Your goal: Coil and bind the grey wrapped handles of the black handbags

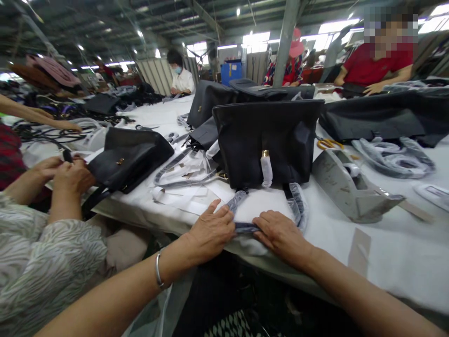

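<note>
A black handbag (242,140) stands upside down on the white-covered table in front of me, its gold clasp partly wrapped in white film. From its lower edge a handle wrapped in clear plastic (245,228) loops toward me at the table's edge. My left hand (213,229) is closed round the left part of this handle, thumb raised. The right part is gripped by my right hand (280,234), its fingers curled over the top. A short stretch of the wrapped handle shows between both hands.
Right of the bag sits a grey tape dispenser (354,187), with yellow-handled scissors (329,143) behind it. More black bags (386,117) lie farther back. At left, a co-worker's hands (72,175) work beside another black bag (129,157). Paper scraps (182,199) lie between.
</note>
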Demonstrator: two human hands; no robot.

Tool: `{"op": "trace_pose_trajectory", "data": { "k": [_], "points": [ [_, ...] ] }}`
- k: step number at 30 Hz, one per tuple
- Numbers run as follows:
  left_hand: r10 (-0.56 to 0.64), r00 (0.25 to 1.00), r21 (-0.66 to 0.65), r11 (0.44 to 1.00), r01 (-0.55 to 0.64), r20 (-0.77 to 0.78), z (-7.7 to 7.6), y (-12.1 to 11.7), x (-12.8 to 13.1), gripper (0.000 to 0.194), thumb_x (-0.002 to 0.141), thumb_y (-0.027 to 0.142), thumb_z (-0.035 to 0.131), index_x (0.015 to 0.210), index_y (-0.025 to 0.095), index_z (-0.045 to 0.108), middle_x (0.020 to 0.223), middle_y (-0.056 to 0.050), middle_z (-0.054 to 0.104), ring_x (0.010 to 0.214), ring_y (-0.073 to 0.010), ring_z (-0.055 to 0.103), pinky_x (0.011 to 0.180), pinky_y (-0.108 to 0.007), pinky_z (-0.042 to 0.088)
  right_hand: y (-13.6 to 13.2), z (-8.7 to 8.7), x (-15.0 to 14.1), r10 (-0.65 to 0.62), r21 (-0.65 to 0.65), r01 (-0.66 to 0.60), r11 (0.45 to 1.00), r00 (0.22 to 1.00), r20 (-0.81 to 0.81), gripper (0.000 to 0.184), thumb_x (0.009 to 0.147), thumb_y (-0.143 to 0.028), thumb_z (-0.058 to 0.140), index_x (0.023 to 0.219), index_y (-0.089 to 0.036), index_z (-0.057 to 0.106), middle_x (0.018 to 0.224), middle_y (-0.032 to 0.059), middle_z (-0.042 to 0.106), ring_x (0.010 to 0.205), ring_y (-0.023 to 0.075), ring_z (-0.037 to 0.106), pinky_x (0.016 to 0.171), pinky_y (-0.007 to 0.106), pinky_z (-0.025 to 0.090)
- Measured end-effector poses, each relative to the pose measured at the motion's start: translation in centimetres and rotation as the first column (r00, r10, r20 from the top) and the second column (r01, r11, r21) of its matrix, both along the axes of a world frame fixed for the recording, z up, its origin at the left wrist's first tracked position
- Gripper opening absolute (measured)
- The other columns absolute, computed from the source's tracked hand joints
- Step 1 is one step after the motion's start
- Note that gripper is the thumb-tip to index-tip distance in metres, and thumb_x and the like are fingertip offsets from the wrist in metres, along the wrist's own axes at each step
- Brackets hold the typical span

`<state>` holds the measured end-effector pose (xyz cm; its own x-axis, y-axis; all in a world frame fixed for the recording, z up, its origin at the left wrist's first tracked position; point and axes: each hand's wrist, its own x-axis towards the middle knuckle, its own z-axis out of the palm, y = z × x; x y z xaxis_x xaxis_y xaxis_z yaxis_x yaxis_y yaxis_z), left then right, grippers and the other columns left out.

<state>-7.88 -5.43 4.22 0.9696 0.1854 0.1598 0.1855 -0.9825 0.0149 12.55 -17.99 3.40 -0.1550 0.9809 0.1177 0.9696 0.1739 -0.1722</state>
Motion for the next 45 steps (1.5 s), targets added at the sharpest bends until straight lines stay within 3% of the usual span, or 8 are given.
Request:
{"op": "trace_pose_trajectory", "data": {
  "k": [9,14,20,25,29,35,39,45],
  "points": [
    [0.784,0.582,-0.938,0.332,-0.099,0.216,1.4,10.9,8.2,0.067,0.062,0.053,0.080,0.109,0.011,0.059,0.099,-0.013,0.068,0.091,-0.0257,0.065,0.078,-0.037,0.053,0.0,-1.2,0.2,0.010,0.084,-0.001,0.997,0.993,-0.114,0.015,0.090,-0.029,0.055,0.081,-0.020,0.061,0.081,0.0021,0.060,0.079,0.0167,0.052,0.072,0.030,0.035],
    [0.800,0.432,-0.899,0.434,0.059,0.415,1.4,11.7,14.1,0.035,0.070,0.035,0.074,0.096,0.014,0.066,0.093,-0.007,0.071,0.086,-0.0213,0.066,0.075,-0.030,0.053,-0.1,-1.3,-0.1,0.035,0.106,-0.024,0.994,0.994,-0.106,0.017,0.090,-0.030,0.055,0.077,-0.020,0.057,0.081,0.0014,0.059,0.079,0.0163,0.051,0.071,0.030,0.034],
    [0.502,0.391,-0.544,0.839,-0.005,0.771,6.0,15.5,19.0,0.026,0.079,0.039,0.065,0.083,0.014,0.065,0.080,-0.002,0.066,0.079,-0.0162,0.061,0.076,-0.025,0.049,0.2,-1.6,0.0,0.026,0.115,-0.011,0.993,0.992,-0.127,0.018,0.091,-0.032,0.053,0.078,-0.020,0.056,0.082,0.0020,0.059,0.079,0.0166,0.050,0.071,0.031,0.035],
    [0.645,0.479,-0.592,0.756,-0.279,0.596,8.0,18.0,23.5,0.023,0.071,0.023,0.072,0.087,0.010,0.062,0.086,-0.009,0.063,0.092,-0.0267,0.061,0.087,-0.039,0.047,1.6,-1.3,0.1,-0.046,0.087,0.058,0.994,0.989,-0.141,0.018,0.091,-0.033,0.054,0.078,-0.020,0.057,0.082,0.0020,0.060,0.080,0.0176,0.052,0.071,0.031,0.036],
    [0.486,0.427,-0.339,0.862,-0.377,0.763,6.4,14.0,20.0,0.058,0.074,0.025,0.070,0.125,0.009,0.047,0.130,-0.020,0.049,0.127,-0.0349,0.041,0.107,-0.049,0.031,1.8,-1.5,0.5,-0.053,0.077,0.067,0.995,0.984,-0.169,0.019,0.091,-0.035,0.055,0.080,-0.020,0.059,0.081,0.0033,0.061,0.079,0.0179,0.052,0.070,0.030,0.036],
    [-0.346,0.932,-0.265,0.894,0.361,0.105,4.8,4.0,7.9,0.061,0.088,0.052,0.055,0.136,0.017,0.038,0.111,-0.010,0.064,0.101,-0.0224,0.060,0.089,-0.032,0.046,2.0,-0.8,1.4,0.035,0.065,-0.014,0.998,0.946,-0.322,0.014,0.089,-0.029,0.056,0.089,-0.020,0.066,0.087,0.0048,0.068,0.081,0.0184,0.060,0.071,0.030,0.041],
    [-0.275,0.945,-0.154,0.956,0.250,-0.176,2.3,1.9,5.5,0.052,0.087,0.038,0.060,0.127,0.010,0.044,0.094,-0.011,0.066,0.084,-0.0251,0.061,0.079,-0.036,0.046,1.3,0.3,3.6,0.070,0.145,-0.010,0.989,0.904,-0.422,0.017,0.090,-0.033,0.056,0.096,-0.022,0.068,0.093,0.0037,0.071,0.089,0.0188,0.063,0.082,0.031,0.045],
    [-0.200,0.965,-0.152,0.973,0.174,-0.173,0.5,2.7,6.4,0.012,0.091,0.028,0.048,0.093,0.017,0.054,0.092,-0.008,0.064,0.085,-0.0233,0.061,0.077,-0.034,0.046,-3.0,0.4,9.1,-0.610,0.018,0.631,0.775,0.756,-0.236,0.016,0.083,-0.022,0.052,0.088,-0.022,0.067,0.091,0.0044,0.071,0.082,0.0210,0.064,0.072,0.032,0.046]
  ]
}}
